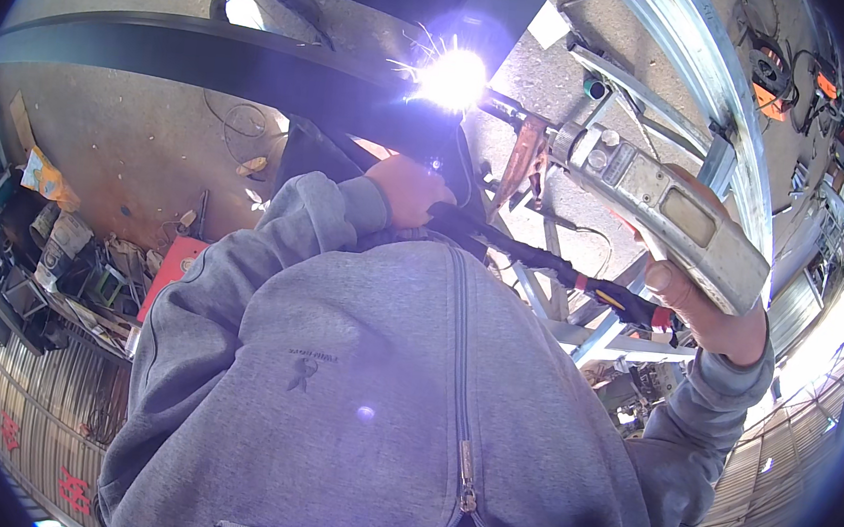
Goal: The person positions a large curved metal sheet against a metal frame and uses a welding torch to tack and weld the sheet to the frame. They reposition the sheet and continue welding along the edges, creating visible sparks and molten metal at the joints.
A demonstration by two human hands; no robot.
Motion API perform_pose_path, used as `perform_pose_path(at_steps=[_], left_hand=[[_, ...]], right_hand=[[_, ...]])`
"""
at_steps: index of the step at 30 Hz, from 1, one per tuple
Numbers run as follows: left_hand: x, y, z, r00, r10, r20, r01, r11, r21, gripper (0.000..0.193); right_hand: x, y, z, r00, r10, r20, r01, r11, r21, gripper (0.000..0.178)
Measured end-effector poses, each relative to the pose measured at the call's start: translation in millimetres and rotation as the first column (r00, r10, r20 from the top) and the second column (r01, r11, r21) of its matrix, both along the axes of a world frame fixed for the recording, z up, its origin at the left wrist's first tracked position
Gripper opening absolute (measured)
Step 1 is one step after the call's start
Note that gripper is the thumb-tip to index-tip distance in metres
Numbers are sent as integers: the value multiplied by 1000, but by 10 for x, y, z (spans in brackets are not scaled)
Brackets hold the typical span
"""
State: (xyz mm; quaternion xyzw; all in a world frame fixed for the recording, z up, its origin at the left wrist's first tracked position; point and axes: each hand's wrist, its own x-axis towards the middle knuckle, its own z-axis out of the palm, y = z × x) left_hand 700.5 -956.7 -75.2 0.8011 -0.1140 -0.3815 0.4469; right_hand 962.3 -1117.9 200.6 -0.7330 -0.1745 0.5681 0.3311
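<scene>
Your grey zipped jacket [380,400] fills the foreground and hides whatever lies under the welding arc [453,78]. That arc burns white with sparks against the dark steel beam [209,59]. Right of the arc, your right hand [709,309] clasps the one worn, dusty electrode holder [662,219], its rod reaching the arc. Below the arc, your left hand [410,190] closes on one black cable [523,252].

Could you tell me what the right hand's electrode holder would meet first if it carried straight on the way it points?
Probably the dark steel beam at the bright arc; glare hides the exact contact.
</scene>
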Motion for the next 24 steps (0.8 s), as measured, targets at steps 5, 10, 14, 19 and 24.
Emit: perform_pose_path(at_steps=[5,10,14,19,24], left_hand=[[29,-12,27,999,3,-34,-3,1000,3,41],[58,10,86,999,26,-29,-26,1000,-13,38],[89,2,88,998,5,-68,-4,1000,7,37],[44,1,77,997,67,30,-67,998,-17,35],[69,-2,72,999,31,-26,-31,999,-11,36]], right_hand=[[9,18,21,1000,-7,-23,7,1000,-4,70],[30,-23,41,995,-56,-85,48,994,-97,86],[52,-39,53,999,-17,-42,13,994,-109,92],[38,-35,32,1000,-14,-24,12,997,-78,91],[36,-49,41,1000,-6,-17,5,996,-94,91]])
